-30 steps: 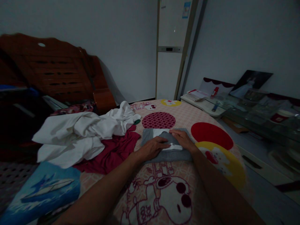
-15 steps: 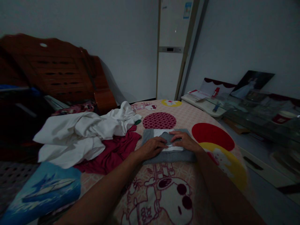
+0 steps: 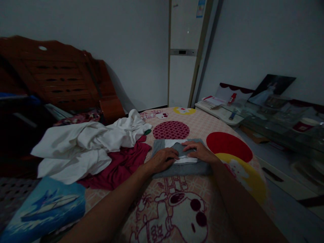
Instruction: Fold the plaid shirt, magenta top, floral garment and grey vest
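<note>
A folded grey and white garment (image 3: 187, 169) lies flat on the patterned cloth of the round table (image 3: 197, 123). My left hand (image 3: 163, 159) rests on its left part, palm down, with the fingers laid on the white band. On the right part lies my right hand (image 3: 198, 152), its fingers spread over the grey and white fabric. To the left are a crumpled white cloth (image 3: 98, 136) and, partly beneath it, a dark pink cloth (image 3: 126, 163).
A blue printed fabric (image 3: 53, 206) is at the lower left. Behind the cloths stands a carved wooden chair (image 3: 60, 74). At the right, a glass-topped cabinet (image 3: 273, 126) holds papers (image 3: 211, 102), a cup (image 3: 303, 125) and a photo (image 3: 273, 88).
The view has shifted slightly. Both hands stay on the folded garment, with hardly any movement over it.
</note>
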